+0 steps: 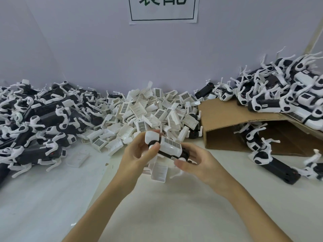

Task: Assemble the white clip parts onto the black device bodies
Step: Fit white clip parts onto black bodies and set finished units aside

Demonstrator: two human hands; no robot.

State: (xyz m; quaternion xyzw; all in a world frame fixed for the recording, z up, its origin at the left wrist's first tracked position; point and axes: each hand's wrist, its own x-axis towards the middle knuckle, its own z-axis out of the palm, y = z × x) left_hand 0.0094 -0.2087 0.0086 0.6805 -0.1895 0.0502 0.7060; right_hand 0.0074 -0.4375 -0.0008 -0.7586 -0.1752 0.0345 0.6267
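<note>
Both hands hold one black device body [172,153] with a white clip part [170,145] seated on it, above the middle of the counter [52,198].

The left hand [138,152] pinches the body's left end, thumb on a round white cap; the right hand [195,163] curls its fingers round the right end — each grip is clenched on the body, forearms reaching in from the near edge. Just beneath lie a few loose white parts [160,172]. Behind, at the middle of the far edge, a heap of white clip parts [148,109]; toward the far left corner, a pile of black bodies [40,116]. At the right a cardboard box [225,119] lies on its side — bodies with white parts [279,88] are heaped on top and spill from its open mouth.
</note>
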